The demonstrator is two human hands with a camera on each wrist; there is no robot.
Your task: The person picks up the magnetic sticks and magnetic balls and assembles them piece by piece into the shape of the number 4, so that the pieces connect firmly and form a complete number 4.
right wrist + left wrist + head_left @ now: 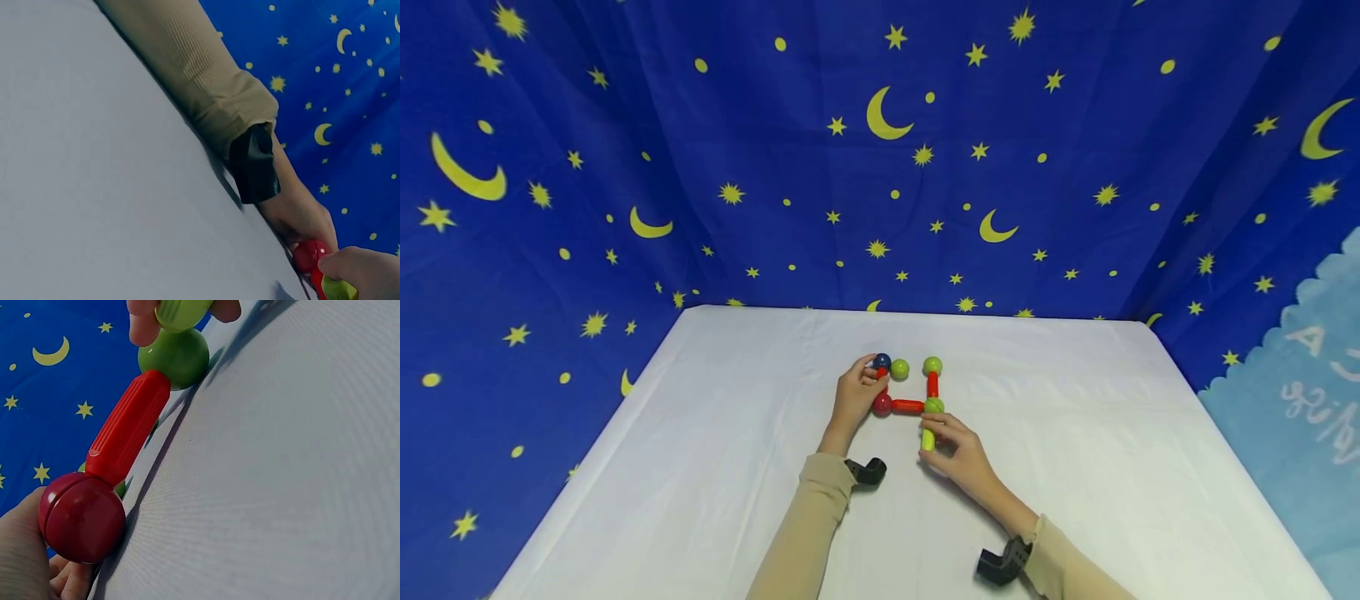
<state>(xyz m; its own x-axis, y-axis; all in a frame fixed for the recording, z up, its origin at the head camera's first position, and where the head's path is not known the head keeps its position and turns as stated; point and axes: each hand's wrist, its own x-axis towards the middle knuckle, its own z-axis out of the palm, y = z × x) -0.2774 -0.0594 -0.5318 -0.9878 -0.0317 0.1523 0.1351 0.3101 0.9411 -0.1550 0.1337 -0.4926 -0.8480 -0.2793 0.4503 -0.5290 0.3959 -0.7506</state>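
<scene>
My left hand (pixel 853 396) grips a red rod (pixel 882 373) that runs between a dark blue ball (pixel 882 361) and a red ball (pixel 882 405). From the red ball a second red rod (pixel 128 428) leads right to a green ball (pixel 178 362). Another red rod (pixel 932 385) stretches from that ball to a far green ball (pixel 932 365). Between thumb and fingers my right hand (pixel 962 454) pinches a yellow-green rod (pixel 928 439), its end against the near green ball. Fingers partly cover this rod and the left red one.
Beside the blue ball sits one more green ball (pixel 900 369). A white cloth (pixel 700 467) covers the table, with a blue star-and-moon curtain (pixel 805 167) behind and at the sides. Black wrist cameras (pixel 1003 562) are worn at both cuffs.
</scene>
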